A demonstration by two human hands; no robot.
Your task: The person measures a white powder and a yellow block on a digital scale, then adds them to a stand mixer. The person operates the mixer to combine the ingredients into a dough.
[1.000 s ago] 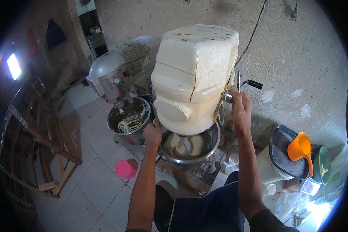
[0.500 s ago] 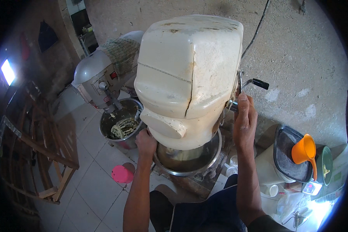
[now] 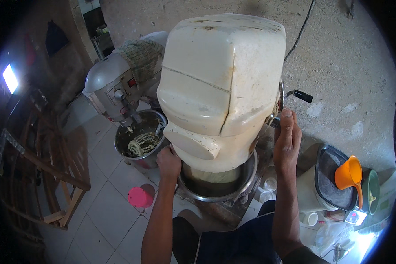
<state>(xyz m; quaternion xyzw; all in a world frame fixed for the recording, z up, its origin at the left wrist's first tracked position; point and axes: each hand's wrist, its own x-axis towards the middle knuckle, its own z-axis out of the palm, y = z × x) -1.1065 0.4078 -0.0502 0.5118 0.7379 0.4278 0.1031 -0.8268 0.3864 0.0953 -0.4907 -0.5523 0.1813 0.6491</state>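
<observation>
A large cream-coloured stand mixer [image 3: 220, 88] with a cracked, scuffed housing stands in front of me. Under its head is a metal mixing bowl [image 3: 246, 187] with a pale mass [image 3: 213, 177] inside; the mixer head hides its far part. My left hand [image 3: 168, 162] is closed at the bowl's left edge, below the head, and its fingertips are hidden. On the mixer's right side my right hand [image 3: 288, 138] is closed round a metal lever [image 3: 275, 121], thumb upward. Just above it a crank with a black grip [image 3: 302, 96] sticks out.
At the left back stands a grey mixer [image 3: 110, 83] over a metal bowl [image 3: 138, 160] with a dough-coated beater. A pink container [image 3: 140, 197] is on the tiled floor, beside a wooden rack [image 3: 53, 176]. At right, an orange dipper [image 3: 347, 171] lies on a dark tray [image 3: 323, 176] by a green basin [image 3: 373, 193].
The view has shifted slightly, so the cream mixer sits a little further right. More of the pale mass shows in its bowl. Both hands keep their places.
</observation>
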